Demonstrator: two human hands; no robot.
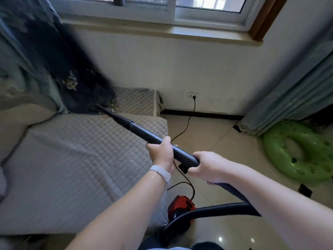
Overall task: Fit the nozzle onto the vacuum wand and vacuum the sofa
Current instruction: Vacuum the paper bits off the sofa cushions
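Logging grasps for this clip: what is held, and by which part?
The wand: left-hand grip round its middle, right-hand grip round its rear end, by the hose.

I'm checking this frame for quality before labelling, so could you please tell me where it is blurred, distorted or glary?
Head view: the dark curtain on the left is smeared with blur, while the wand, left hand and right hand gripping it are sharp; head view: wide-angle distortion bows the window sill; head view: small glare spots sit on the floor tiles at the bottom.

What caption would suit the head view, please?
Vacuuming: left hand and right hand grip the vacuum wand, crevice nozzle at the sofa corner.
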